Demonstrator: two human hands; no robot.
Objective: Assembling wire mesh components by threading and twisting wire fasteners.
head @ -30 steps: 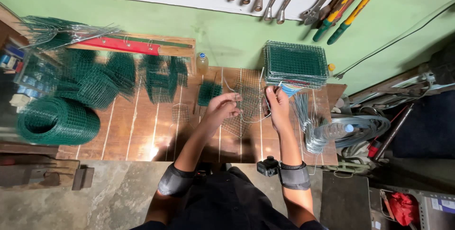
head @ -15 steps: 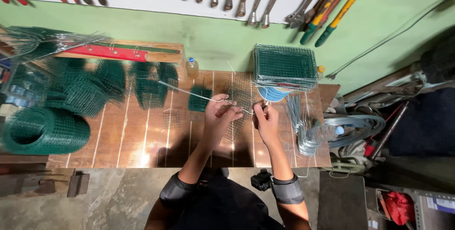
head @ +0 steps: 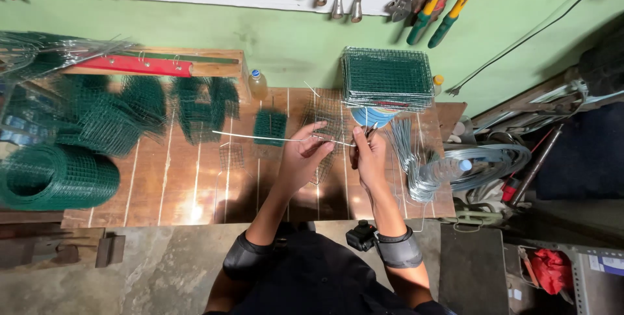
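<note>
Both hands over wooden desk (head: 162, 191), mid-right. Left hand (head: 305, 152) closed, pinching thin wire rod (head: 260, 137) that runs out to the left. Right hand (head: 369, 156) closed on rod's other end, w/ small mesh piece (head: 328, 123) just behind. Stack of green mesh panels (head: 388, 78) beyond, wire coil (head: 481, 162) to right, mesh roll (head: 55, 177) far left.

Both hands, left (head: 305, 152) and right (head: 369, 156), pinch closed, side by side.

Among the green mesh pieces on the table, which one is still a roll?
The green mesh roll at the table's far left edge. It is wound into a thick cylinder lying on its side, while the other mesh pieces are cut, loose panels.
</note>
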